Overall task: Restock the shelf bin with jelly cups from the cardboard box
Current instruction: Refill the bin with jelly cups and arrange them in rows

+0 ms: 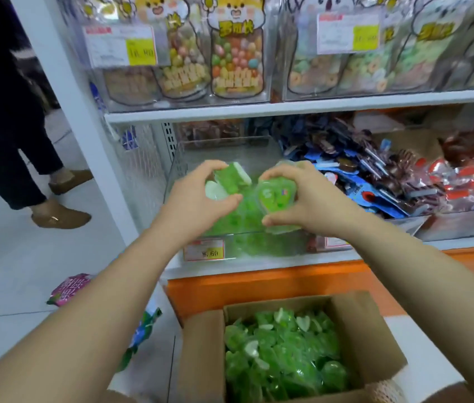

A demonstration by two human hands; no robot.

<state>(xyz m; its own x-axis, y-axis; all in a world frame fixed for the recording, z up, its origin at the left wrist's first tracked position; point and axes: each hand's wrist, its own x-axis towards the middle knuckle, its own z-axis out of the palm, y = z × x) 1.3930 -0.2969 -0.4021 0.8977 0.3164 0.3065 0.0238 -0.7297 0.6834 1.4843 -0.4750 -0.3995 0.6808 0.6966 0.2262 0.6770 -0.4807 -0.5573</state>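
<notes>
Both hands are raised over the shelf bin (178, 170), a clear-walled bin at the left end of the lower shelf (259, 261), up against its front edge. Each hand carries a load of green jelly cups. The left hand (198, 196) has its grip curled round a cluster of cups (228, 177), thumb under and fingers over the top, so that several can be carried at once. The right hand (305, 199) clamps another bunch (276, 196) the same way, with a heart-shaped lid facing the camera. The two loads sit near each other above the middle of the bin, probably so the cups drop inside its walls and not over the front edge.

The bin already holds a green layer, which shows through its front wall above the price label (204, 250). It seems far from full, though the clear walls make the level hard to judge.

The cardboard box (358, 321) stands open on the floor right below the shelf's front edge. That keeps each trip short. Plenty of cups (282, 353) are left in it, so the restocking looks to be in its early or middle part. A neighbouring bin (360, 175) of blue and brown wrapped sweets lies just to the right, and a loose release could spill cups into it.
</notes>
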